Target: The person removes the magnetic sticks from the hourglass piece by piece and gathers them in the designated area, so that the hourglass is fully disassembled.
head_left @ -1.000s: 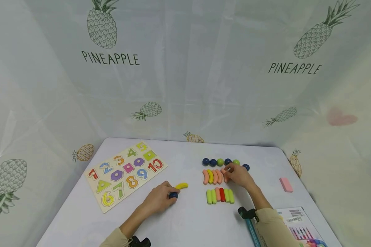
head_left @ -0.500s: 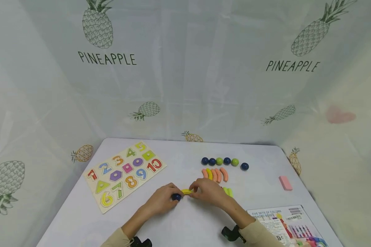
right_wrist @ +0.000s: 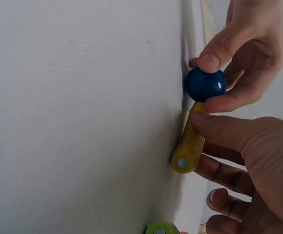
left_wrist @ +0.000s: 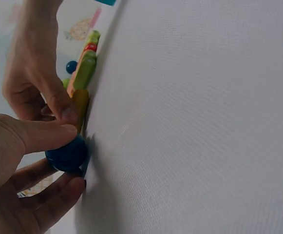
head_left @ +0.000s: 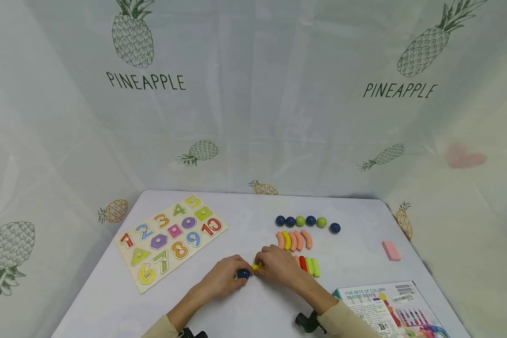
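Near the middle of the table, my left hand (head_left: 223,278) pinches a dark blue ball bead (right_wrist: 207,85) between thumb and fingers. My right hand (head_left: 280,266) holds a yellow curved bead (right_wrist: 187,141), its thumb on one side and fingers on the other. In the right wrist view, one end of the yellow bead meets the blue ball, and a hole shows in its other end. Both beads are low over the white tabletop; whether they rest on it I cannot tell. The hands almost touch, and in the head view they cover most of the yellow bead.
Right of the hands lie a row of blue and green balls (head_left: 300,221), a row of curved beads (head_left: 294,241) and a partly hidden row of straight beads (head_left: 310,265). A number puzzle board (head_left: 171,241) lies left, a printed box (head_left: 388,307) front right, a pink block (head_left: 391,251) far right.
My right hand has left the row of curved beads, come left and taken hold of the yellow bead. The left hand, keeping the blue ball, has shifted slightly right and nearer.
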`<state>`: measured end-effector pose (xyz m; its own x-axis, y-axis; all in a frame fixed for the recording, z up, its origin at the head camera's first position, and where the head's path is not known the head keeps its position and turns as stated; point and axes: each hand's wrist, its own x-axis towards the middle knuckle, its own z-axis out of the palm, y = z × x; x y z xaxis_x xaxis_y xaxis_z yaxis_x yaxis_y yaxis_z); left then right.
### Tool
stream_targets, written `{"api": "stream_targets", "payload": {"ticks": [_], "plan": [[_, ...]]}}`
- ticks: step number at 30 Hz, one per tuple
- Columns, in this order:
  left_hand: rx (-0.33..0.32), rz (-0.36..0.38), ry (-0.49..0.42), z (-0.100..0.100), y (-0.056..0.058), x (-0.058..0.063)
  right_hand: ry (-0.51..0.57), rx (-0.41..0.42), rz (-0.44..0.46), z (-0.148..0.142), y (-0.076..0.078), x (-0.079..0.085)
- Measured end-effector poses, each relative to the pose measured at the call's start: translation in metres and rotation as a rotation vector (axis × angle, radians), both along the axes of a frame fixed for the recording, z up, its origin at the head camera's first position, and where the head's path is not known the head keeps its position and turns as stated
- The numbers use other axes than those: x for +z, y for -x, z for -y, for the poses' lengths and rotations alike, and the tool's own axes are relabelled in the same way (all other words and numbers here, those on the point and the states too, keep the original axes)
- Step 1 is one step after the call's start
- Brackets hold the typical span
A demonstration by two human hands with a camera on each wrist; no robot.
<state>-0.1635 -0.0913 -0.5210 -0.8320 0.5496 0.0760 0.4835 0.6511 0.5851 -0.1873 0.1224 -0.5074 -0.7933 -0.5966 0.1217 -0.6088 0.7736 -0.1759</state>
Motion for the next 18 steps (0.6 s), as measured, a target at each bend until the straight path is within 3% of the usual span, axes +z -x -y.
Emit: {"api": "stream_targets", "payload": {"ticks": [4,8,10,13,18], "plan": [[0.047,-0.011,-0.03,0.009,0.001,0.005,-0.013,-0.008,-0.027,-0.004,0.002,0.006],[0.222,-0.079,-0.108,0.029,0.005,0.019,0.03,-0.128,-0.042,-0.017,0.008,0.018],[0.294,-0.108,-0.146,0.038,0.007,0.025,0.073,-0.187,-0.009,-0.025,0.013,0.021],[0.313,-0.1,-0.172,0.043,0.009,0.028,0.15,-0.229,0.076,-0.033,0.02,0.024],[0.278,-0.082,-0.149,0.034,0.017,0.024,0.25,-0.283,0.203,-0.036,0.034,0.023]]}}
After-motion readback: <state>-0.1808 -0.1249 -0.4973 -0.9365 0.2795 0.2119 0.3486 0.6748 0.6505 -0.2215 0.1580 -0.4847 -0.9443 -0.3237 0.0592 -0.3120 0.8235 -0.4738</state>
